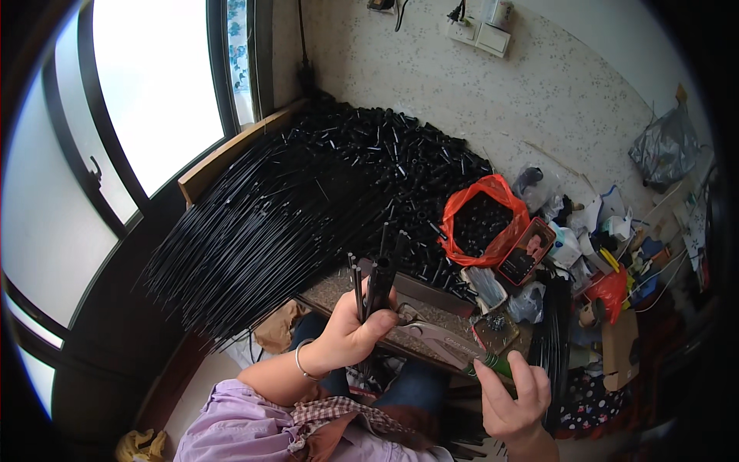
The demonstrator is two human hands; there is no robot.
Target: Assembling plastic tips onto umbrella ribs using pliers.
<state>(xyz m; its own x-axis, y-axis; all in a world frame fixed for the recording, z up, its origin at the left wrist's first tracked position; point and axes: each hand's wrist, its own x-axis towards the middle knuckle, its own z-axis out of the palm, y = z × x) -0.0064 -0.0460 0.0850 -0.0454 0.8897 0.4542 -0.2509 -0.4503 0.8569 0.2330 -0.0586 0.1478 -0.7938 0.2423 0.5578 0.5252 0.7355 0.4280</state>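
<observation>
My left hand (359,331) is closed around a bundle of thin black rods (359,285) and a thicker black tube (380,281), all held upright above the table's near edge. A grey metal tool (439,339) with a green handle (496,363) extends from beside that hand toward the right. Its far end lies close to the left thumb; whether it touches the rods is unclear. At the green handle, my right hand (514,396) has its fingers bent around the grip. Behind the hands, many long black rods (246,246) lie piled beside a heap of short black tubes (400,146).
A red plastic bag (500,189) holds small black parts. Beside it leans a phone (528,252) with a lit screen. A small tray (496,331) contains tiny metal pieces. Mixed clutter fills the right side, with a cardboard box (620,350). Windows (154,77) stand left.
</observation>
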